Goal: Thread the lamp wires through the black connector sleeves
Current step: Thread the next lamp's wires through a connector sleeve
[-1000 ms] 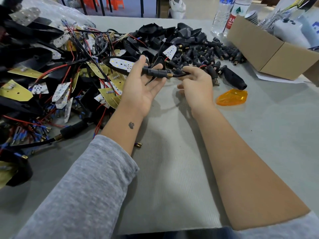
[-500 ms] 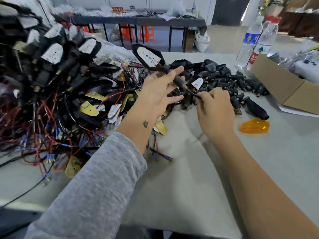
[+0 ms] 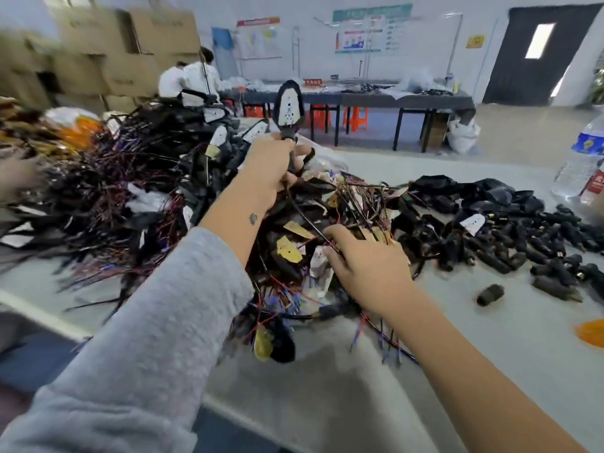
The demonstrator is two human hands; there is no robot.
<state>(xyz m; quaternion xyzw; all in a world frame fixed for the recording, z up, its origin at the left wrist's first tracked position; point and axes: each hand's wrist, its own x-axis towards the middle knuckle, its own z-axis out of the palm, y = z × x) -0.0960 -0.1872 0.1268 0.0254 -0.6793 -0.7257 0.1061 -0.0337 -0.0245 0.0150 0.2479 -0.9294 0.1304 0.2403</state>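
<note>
My left hand [image 3: 273, 170] is raised over the table, shut on the black sleeve below a lamp [image 3: 289, 106], a black shell with a white LED board that points up. Its thin black wire [image 3: 305, 219] runs down to my right hand [image 3: 366, 264], whose fingertips touch it above a tangle of lamps and red and black wires [image 3: 343, 204]. Whether the right fingers pinch the wire is not visible. Loose black connector sleeves [image 3: 510, 237] lie heaped at the right, and one sleeve [image 3: 489, 294] lies alone nearer me.
A big blurred pile of wired lamps [image 3: 130, 191] fills the left side. Water bottles [image 3: 585, 165] stand at the far right and an orange lens [image 3: 591, 331] lies at the right edge. Behind are dark tables [image 3: 376, 99], stacked cartons [image 3: 108, 60] and people in white.
The view has swung up and left. My left hand lifted the lamp higher and turned it upright. My right hand slid down along its wire toward the tangle.
</note>
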